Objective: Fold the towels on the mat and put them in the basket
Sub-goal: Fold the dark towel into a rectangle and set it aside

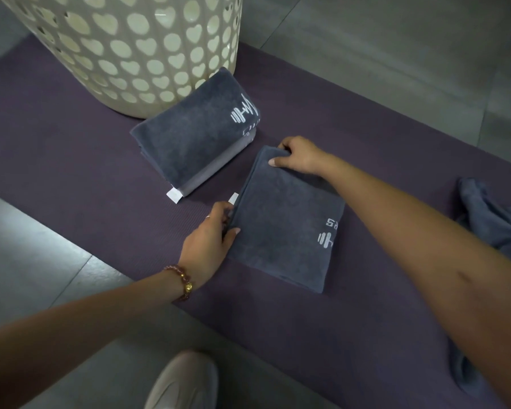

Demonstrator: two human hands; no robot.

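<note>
A folded dark grey towel (286,225) with a white dumbbell logo lies flat on the purple mat (71,160). My left hand (210,243) grips its near left edge, thumb on top. My right hand (298,156) pinches its far corner. A stack of folded grey towels (192,137) sits just beyond, touching the foot of the cream basket (124,51) with heart-shaped holes. An unfolded grey towel (490,219) lies crumpled at the right edge of the mat, partly hidden behind my right arm.
Grey floor tiles (396,60) surround the mat. My pale shoe (183,382) stands on the tiles at the bottom, close to the mat's near edge. Small white labels (174,195) stick out from the towel stack and the held towel.
</note>
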